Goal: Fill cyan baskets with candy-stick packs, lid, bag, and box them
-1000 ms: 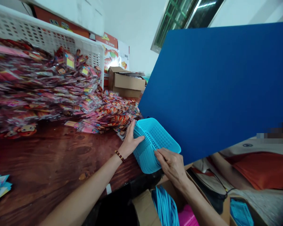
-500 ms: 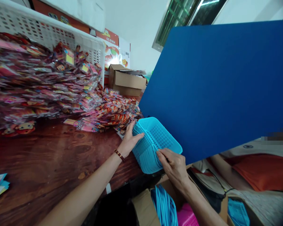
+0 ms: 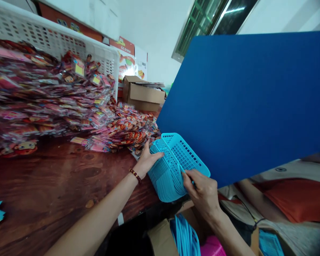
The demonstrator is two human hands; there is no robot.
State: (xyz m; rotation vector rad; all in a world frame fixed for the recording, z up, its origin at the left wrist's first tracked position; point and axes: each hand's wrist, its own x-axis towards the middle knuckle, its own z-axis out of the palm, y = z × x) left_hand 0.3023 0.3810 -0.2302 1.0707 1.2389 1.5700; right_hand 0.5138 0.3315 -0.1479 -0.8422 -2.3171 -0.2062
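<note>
A nested stack of light-blue plastic baskets [image 3: 164, 183] lies tilted at the table's edge, its openings facing up and to the right. My left hand [image 3: 146, 161] grips the far left side of the stack, thumb on top and fingers partly hidden behind it. With thumb and fingers pinched, my right hand [image 3: 202, 190] holds the near rim of the outermost basket [image 3: 188, 151]. That basket stands slightly out from the others, a gap showing along its rim.
Packaged character items [image 3: 56, 96] are heaped by a white crate [image 3: 106, 53] on the brown table [image 3: 69, 185]. A large blue panel [image 3: 245, 103] rises at right, beside another person [image 3: 288, 195]. Below are blue handles [image 3: 185, 236] in a carton and a pink basket [image 3: 212, 247].
My right hand has moved a little right and down, drawing the outermost basket partly away from the stack. My left hand keeps its grip on the stack.
</note>
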